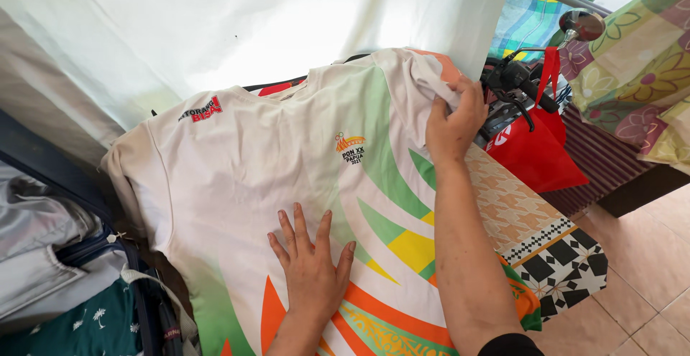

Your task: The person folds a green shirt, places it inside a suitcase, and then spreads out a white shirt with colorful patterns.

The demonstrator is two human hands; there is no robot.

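Right now I have my left hand (310,266) spread flat, fingers apart, pressing on the near middle of a white t-shirt (287,162) with green, yellow and orange shapes. It lies face up over a patterned board (557,252) in the centre. My right hand (453,122) is closed in a pinch on the shirt's far right sleeve. A red bag (535,151) hangs just right of that hand, and a white sheet (237,18) hangs beyond the shirt.

I'm finding open cloth across the shirt (237,176) at centre left — but the white curtain (237,25) is hemming the top, the red bag (535,151) and handlebar (517,79) crowding the upper right.
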